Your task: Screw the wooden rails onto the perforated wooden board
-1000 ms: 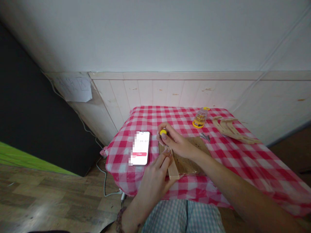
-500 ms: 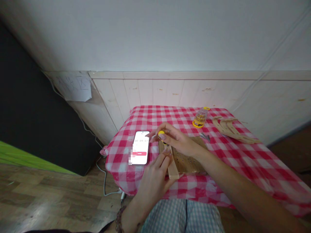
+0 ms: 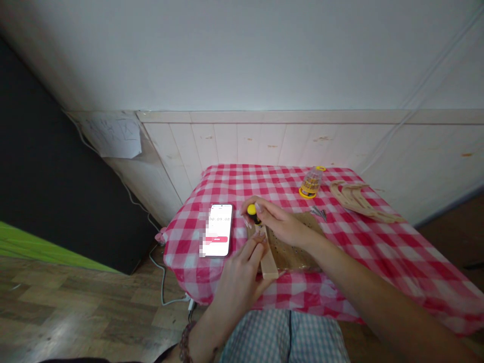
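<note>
Right hand (image 3: 279, 223) curled closer round screwdriver (image 3: 252, 209), left hand (image 3: 239, 275) holding wood strip (image 3: 269, 265)

yellow-topped screwdriver (image 3: 252, 212) in the right hand (image 3: 282, 224), left hand (image 3: 242, 272) on pale wood (image 3: 269, 262)

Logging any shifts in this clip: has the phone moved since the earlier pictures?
No, the phone lies on the same squares of the checked tablecloth, with no shift either way.

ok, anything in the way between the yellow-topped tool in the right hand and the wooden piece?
Nothing visible fully blocks it. The left hand has its fingertips on the wooden piece, crowding the spot just below the yellow-topped tool in the right hand. Tip contact is too small to make out.
</note>
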The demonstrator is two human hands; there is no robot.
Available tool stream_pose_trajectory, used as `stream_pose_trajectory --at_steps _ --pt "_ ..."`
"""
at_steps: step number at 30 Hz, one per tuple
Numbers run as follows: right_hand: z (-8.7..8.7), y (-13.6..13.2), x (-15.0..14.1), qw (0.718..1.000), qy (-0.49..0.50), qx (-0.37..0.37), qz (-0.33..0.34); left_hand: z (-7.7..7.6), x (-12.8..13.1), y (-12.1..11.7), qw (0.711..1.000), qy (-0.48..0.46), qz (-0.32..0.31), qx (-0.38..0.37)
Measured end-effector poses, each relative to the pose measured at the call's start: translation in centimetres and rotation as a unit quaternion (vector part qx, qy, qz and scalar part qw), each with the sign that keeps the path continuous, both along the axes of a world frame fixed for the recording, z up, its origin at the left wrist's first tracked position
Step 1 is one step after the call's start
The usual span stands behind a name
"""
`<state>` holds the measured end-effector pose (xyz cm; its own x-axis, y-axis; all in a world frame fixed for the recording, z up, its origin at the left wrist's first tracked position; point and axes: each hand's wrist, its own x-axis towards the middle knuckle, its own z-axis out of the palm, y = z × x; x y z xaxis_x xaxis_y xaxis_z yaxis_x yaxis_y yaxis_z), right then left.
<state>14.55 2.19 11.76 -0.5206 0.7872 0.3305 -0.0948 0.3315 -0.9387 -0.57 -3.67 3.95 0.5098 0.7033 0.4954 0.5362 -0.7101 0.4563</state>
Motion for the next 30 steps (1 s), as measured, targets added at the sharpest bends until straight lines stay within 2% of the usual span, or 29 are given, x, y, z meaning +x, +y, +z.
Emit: stream_pose_trajectory --at_steps 4,9,15,19,24,30 --pt "0.2 -0.1 0.2 1.0 -0.01 0.019 -0.013 0.0 0.0 -0.1 1.0 -0.008 0.003 -0.006" --pt "-0.3 0.1 0.0 0.999 0.045 -0.013 0.027 0.0 0.0 0.0 1.0 -0.002 0.003 -0.007" --pt "-0.9 0.3 -0.2 0.999 0.045 -0.013 0.007 -0.1 -0.1 0.1 1.0 0.003 0.001 -0.01" --pt "-0.7 -0.1 -0.1 1.0 0.016 -0.017 -0.013 -0.2 -0.1 0.1 1.0 0.0 0.0 0.0" --pt "-0.4 -0.4 0.2 0.999 -0.001 0.017 -0.033 0.1 0.0 0.1 1.0 0.006 0.0 0.003" --pt "-0.4 -0.1 0.3 0.998 0.047 -0.016 0.035 0.4 0.0 0.0 1.0 0.003 0.002 -0.002"
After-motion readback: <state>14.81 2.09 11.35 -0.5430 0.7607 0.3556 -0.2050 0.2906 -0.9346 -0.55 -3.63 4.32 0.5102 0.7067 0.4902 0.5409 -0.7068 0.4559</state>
